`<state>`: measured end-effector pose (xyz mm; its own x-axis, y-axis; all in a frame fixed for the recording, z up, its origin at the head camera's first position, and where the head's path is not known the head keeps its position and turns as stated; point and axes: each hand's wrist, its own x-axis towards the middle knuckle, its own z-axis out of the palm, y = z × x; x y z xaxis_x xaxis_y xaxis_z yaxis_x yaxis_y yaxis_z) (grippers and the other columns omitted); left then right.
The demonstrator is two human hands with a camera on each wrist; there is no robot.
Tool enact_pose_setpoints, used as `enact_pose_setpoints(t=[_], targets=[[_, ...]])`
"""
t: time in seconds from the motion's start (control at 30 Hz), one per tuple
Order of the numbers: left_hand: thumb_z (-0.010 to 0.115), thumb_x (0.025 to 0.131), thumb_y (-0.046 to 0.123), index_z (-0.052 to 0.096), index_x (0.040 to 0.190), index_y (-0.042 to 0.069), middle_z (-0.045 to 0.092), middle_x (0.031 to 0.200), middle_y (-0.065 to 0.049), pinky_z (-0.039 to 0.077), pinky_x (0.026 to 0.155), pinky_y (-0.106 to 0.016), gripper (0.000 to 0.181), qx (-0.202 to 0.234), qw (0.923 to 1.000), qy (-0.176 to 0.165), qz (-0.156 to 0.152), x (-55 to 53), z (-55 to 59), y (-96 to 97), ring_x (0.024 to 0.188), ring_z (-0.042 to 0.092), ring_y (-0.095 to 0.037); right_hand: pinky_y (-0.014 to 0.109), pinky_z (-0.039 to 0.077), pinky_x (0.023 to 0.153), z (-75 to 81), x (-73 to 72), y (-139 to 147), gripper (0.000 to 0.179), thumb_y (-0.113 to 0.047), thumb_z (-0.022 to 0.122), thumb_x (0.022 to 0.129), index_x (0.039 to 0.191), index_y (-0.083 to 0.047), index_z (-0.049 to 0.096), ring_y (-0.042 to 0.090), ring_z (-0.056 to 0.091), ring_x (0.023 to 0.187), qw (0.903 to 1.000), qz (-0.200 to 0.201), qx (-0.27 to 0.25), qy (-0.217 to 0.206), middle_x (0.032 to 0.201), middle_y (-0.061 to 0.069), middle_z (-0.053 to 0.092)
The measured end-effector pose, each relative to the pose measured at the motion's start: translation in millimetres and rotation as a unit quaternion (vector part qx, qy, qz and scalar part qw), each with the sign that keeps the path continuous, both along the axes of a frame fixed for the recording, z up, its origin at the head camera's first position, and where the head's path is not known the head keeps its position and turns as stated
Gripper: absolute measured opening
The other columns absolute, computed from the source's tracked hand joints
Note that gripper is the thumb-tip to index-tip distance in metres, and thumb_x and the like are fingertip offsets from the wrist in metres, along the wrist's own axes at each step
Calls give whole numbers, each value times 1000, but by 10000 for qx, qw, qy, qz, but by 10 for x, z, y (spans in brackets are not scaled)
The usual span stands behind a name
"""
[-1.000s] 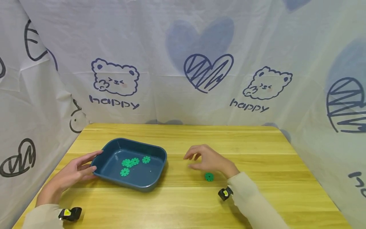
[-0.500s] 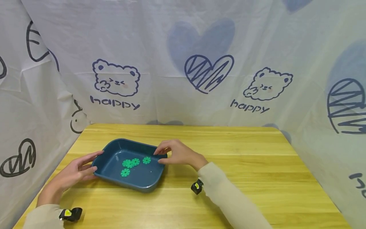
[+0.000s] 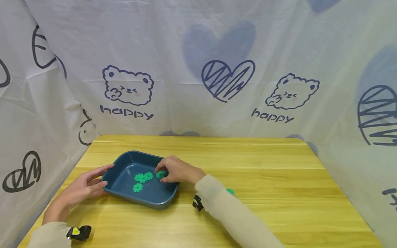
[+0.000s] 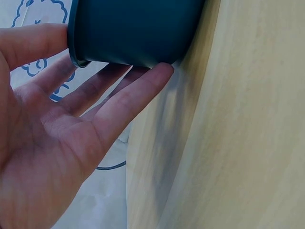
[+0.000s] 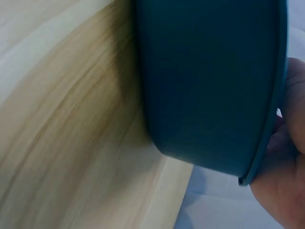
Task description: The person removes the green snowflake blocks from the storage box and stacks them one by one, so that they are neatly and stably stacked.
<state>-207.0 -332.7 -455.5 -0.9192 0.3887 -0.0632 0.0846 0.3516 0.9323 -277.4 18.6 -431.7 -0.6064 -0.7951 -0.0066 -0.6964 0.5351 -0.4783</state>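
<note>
Okay, I've got both of the person's hands at the blue tray, which sits on the left half of the worktop (image 3: 294,172), nearer its left edge than its right. On the tray's left end, the left hand (image 3: 79,187) keeps its fingers long and spread, tips touching the rim and outer wall; my left wrist view shows them against that wall and the tray (image 4: 133,33) just beside them.

Over at the tray's right end, the right hand (image 3: 177,171) hangs across the rim, fingers bent down around a green disc (image 3: 161,174) inside. Whether they pinch it, I can't tell: the hand covers part of it, and in my right wrist view the wall hides the fingertips.

Left of that, three overlapping discs (image 3: 142,178) lie on the tray floor, and a single disc (image 3: 138,187) lies just on the near side of them. One more, the outer disc (image 3: 230,191), pokes out past the right sleeve (image 3: 235,217), on the worktop between the tray and the right edge.
</note>
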Motion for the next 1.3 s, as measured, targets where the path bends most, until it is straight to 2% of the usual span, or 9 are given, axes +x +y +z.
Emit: enact_pose_setpoints(t=[0.1,0.27,0.33,0.53,0.67,0.93,1.13,1.2,1.3], targets=[[60,105,14,29,161,4,35,158,4,63,88,-30,65,-11,10000,-28,-1,-2,0,14,115,56,15,18,55,94,-24,-15,-61,33,-15,79,92,124,-9,75,17,68,111,9991,-65,374,169,125,4,74],[59,105,12,29,161,2,38,146,26,63,88,-29,65,46,10000,41,-36,-2,-19,2,115,56,15,21,53,102,-55,-26,-144,33,-17,77,94,126,-12,74,15,66,116,9958,-109,864,280,128,2,73],[59,105,12,29,161,2,38,141,32,63,88,-29,64,85,9999,54,-58,-2,-30,-7,115,57,15,22,53,103,-61,-23,-164,32,-17,76,94,126,-13,74,15,65,117,9946,-125,990,301,128,2,73],[59,105,11,29,161,4,39,137,36,63,88,-28,64,149,9998,12,-103,-5,-55,-25,115,57,15,20,55,99,-71,-14,-194,32,-14,76,94,126,-13,74,13,67,114,9916,-124,1239,339,127,0,74],[58,105,9,30,161,4,40,134,39,63,88,-28,64,187,9998,-4,-110,-8,-59,-26,114,59,13,17,56,93,-81,-17,-202,31,-10,77,93,123,-13,76,11,68,108,9925,-93,1188,265,123,-1,75],[58,105,10,30,161,4,40,136,37,63,88,-29,64,178,9998,-11,-88,-13,-45,-9,115,60,12,16,52,87,-95,-26,-222,29,-7,81,88,116,-15,79,9,64,100,9929,-133,1174,113,112,-3,77],[59,105,12,29,162,5,39,141,31,63,89,-28,65,91,9998,-146,-21,-17,-24,-1,114,60,11,14,55,86,-106,-30,-238,26,-10,81,89,115,-14,79,7,66,100,9921,-88,1248,41,111,-3,76],[59,105,12,29,162,4,39,144,27,63,89,-29,65,51,9998,-182,8,-18,-18,3,114,59,12,14,56,87,-102,-26,-241,25,-10,80,90,114,-14,79,7,67,102,9918,-62,1278,-28,112,-2,76],[60,105,14,29,162,5,37,153,15,63,90,-29,66,-72,9998,-189,46,-19,-12,9,113,55,16,16,56,89,-95,-21,-244,24,-9,79,91,114,-14,79,8,68,105,9911,-40,1322,-118,115,-2,76]])
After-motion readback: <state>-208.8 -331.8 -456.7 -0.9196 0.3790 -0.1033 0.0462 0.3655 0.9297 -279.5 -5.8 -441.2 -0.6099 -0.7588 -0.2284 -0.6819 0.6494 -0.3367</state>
